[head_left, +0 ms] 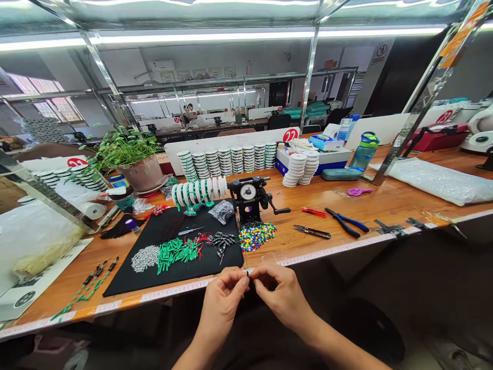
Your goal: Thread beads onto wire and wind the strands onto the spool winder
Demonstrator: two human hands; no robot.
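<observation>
A tiny black piece (pixel 247 274) is over the near edge of the brown wooden table (pixel 284 234). The left hand (pixel 220 304) pinches it; the right hand (pixel 285 294) is right beside, but I can't tell if it grips.

This one looks unfinished. A few green-and-black strings (pixel 113 266), near left, look more done. Four loose heaps are left: silver beads (pixel 145 258), green tubes (pixel 179 254), black bits (pixel 222 241), rainbow beads (pixel 257 235).

Two hands (pixel 221 303), one crank machine (pixel 248 198), one plant (pixel 131 154), one pair of pliers (pixel 347 223), one pair of snips (pixel 313 232) and one black mat (pixel 148 280) are at the near bench (pixel 404 198).
</observation>
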